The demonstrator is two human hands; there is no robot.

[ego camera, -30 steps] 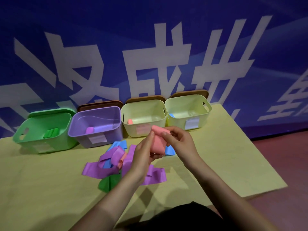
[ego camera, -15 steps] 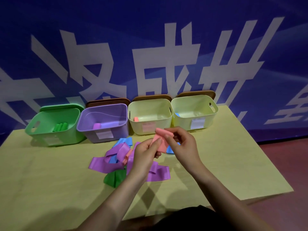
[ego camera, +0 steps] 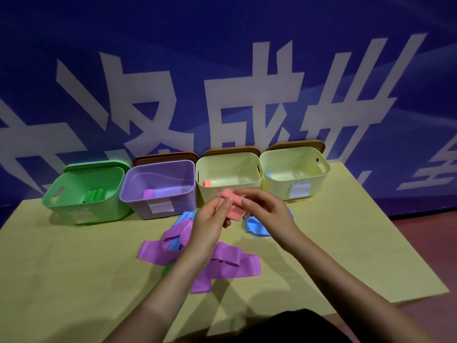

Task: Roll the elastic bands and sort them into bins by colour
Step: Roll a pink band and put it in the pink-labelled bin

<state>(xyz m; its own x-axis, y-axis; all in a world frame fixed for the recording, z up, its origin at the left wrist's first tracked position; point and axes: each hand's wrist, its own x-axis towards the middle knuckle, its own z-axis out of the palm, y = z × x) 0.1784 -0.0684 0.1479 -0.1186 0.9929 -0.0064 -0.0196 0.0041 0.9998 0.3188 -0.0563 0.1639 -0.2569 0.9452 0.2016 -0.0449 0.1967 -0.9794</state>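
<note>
Both my hands hold a pink elastic band (ego camera: 233,206) above the table, in front of the bins. My left hand (ego camera: 210,219) pinches its left side and my right hand (ego camera: 265,209) pinches its rolled top end. Four bins line the back: a green bin (ego camera: 74,204) with green rolls (ego camera: 94,195), a purple bin (ego camera: 138,201) with a purple roll (ego camera: 149,193), a cream bin (ego camera: 205,189) with a pink roll (ego camera: 207,183), and a second cream bin (ego camera: 277,184) with something blue inside. Loose purple bands (ego camera: 222,263), blue bands (ego camera: 254,225) and a green band (ego camera: 167,269) lie under my arms.
The bins stand on a yellow-green table cover (ego camera: 74,280) against a blue banner wall (ego camera: 222,70). Brown lids (ego camera: 163,157) lean behind three bins. The table's right edge drops to a dark red floor (ego camera: 420,243).
The camera view has shifted so the bins sit further right. My hands have risen a little toward the bins, and the pink band is gathered tighter between my fingers.
</note>
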